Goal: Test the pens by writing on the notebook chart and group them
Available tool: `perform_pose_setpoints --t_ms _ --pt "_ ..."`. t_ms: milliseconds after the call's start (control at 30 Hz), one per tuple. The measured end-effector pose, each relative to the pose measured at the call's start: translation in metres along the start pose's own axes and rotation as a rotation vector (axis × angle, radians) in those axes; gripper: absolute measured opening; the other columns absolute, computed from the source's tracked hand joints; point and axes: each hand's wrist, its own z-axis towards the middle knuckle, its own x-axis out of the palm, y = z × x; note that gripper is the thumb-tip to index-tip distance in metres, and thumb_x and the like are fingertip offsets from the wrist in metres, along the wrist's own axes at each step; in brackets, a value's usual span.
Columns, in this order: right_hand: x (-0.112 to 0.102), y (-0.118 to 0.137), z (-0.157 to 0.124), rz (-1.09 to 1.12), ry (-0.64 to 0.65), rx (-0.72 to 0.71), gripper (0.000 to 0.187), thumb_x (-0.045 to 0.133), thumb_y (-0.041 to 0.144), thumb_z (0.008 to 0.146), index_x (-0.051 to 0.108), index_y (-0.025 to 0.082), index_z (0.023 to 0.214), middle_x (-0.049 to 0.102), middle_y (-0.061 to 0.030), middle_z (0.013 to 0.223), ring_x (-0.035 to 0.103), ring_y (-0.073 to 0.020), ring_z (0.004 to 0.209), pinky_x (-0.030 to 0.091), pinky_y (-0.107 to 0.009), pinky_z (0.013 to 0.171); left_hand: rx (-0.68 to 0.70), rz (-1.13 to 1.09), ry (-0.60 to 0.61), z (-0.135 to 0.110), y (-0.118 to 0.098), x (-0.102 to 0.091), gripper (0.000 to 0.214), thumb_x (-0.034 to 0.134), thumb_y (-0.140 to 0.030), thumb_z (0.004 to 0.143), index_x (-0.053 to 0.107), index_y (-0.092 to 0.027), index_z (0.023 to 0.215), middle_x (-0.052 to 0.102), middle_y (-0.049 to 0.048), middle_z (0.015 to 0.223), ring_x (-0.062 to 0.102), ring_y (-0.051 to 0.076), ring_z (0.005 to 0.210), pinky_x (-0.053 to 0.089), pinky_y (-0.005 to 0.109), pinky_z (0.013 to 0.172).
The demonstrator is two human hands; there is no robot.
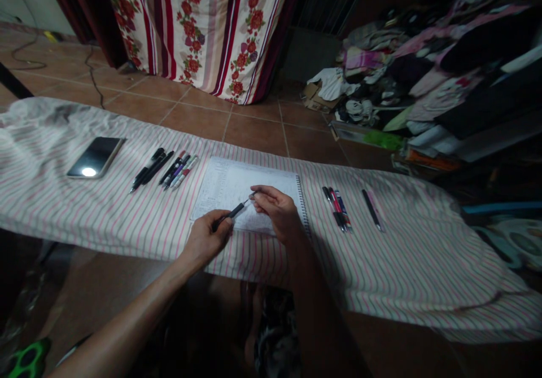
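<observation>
head: left grip (210, 232) around pen (235, 211), right grip (277, 206) pinching its end (254, 193); notebook (271, 178) writing illegible

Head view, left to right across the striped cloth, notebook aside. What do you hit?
Phone → left pen cluster → left hand → held pen → right hand → red-and-dark pen group → rightmost dark pen.

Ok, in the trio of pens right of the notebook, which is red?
The middle pen, between the black-ended pen on the left and the blue pen on the right; only its barrel is red.
</observation>
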Motion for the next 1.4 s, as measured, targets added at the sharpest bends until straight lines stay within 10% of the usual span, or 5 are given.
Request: perform_pose_setpoints --t_ms 1400 --pt "0.0021 0.0006 -0.0006 -0.155 0.135 -0.020 0.020 0.068 0.029 0.063 0.065 0.017 0.079 0.060 0.0010 0.063 0.052 -0.0106 0.058 0.041 -0.026 0.059 0.050 0.077 -0.004 -0.0001 -0.0032 -0.0048 0.029 0.052 -0.037 0.081 0.065 -0.016 0.093 0.069 0.0050 0.074 0.061 0.017 0.069 0.046 0.028 0.064"
